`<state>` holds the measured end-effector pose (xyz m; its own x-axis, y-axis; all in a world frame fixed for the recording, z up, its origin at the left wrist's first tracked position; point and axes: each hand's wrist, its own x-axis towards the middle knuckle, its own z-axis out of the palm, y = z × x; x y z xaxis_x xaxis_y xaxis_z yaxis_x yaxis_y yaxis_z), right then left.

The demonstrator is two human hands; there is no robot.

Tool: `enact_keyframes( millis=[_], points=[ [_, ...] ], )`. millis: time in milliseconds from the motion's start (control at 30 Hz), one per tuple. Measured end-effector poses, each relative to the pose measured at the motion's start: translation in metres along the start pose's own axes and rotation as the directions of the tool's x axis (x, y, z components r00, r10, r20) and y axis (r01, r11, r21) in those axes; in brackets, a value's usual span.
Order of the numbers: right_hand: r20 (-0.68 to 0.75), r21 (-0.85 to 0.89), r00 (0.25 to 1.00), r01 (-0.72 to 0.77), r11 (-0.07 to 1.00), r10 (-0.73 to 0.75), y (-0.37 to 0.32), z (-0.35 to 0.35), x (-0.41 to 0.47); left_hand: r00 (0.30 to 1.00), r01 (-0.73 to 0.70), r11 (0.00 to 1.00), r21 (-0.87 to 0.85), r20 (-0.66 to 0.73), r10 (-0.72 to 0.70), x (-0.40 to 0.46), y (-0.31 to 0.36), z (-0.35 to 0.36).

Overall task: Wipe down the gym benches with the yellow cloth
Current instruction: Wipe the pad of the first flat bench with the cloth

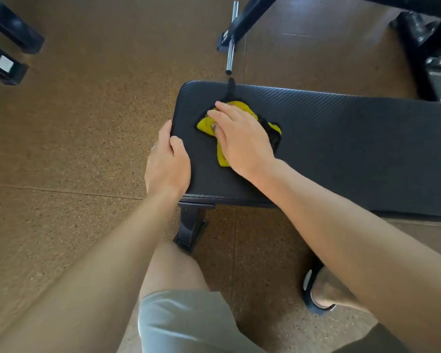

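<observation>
A black padded gym bench runs from the centre to the right edge. A crumpled yellow cloth with black trim lies on its left end. My right hand lies flat on top of the cloth with straight fingers, pressing it against the pad. My left hand grips the bench's left end, thumb on top of the pad and fingers wrapped over the edge.
The bench's black steel leg stands on the brown speckled rubber floor. A chrome bar on a black frame sits just beyond the bench. Black machine feet are at top left, more black equipment at top right. My knee and sandalled foot are below.
</observation>
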<state>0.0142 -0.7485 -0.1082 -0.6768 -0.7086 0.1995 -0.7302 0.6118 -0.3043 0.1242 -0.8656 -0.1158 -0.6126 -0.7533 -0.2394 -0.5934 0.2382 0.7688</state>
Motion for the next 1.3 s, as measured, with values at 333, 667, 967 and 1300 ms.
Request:
enact_keyframes(
  millis=[333, 667, 967, 1300],
  points=[
    [0.166, 0.010, 0.938, 0.305, 0.952, -0.303, 0.001, -0.019, -0.057, 0.999, -0.013, 0.994, 0.113, -0.030, 0.016, -0.002, 0.004, 0.002],
    [-0.132, -0.127, 0.964, -0.249, 0.960, 0.232, 0.142, -0.056, -0.039, 0.997, -0.030, 0.970, 0.242, -0.059, 0.045, -0.007, 0.004, 0.003],
    [-0.061, -0.053, 0.995, -0.080, 0.995, 0.077, 0.023, 0.005, 0.033, 0.995, -0.019, 0.966, 0.259, -0.087, 0.043, -0.006, 0.007, 0.007],
    [-0.093, -0.149, 0.992, 0.072, 0.986, -0.087, 0.093, -0.003, 0.055, 0.992, 0.128, 0.909, 0.396, -0.060, -0.114, -0.009, 0.023, 0.003]
  ],
)
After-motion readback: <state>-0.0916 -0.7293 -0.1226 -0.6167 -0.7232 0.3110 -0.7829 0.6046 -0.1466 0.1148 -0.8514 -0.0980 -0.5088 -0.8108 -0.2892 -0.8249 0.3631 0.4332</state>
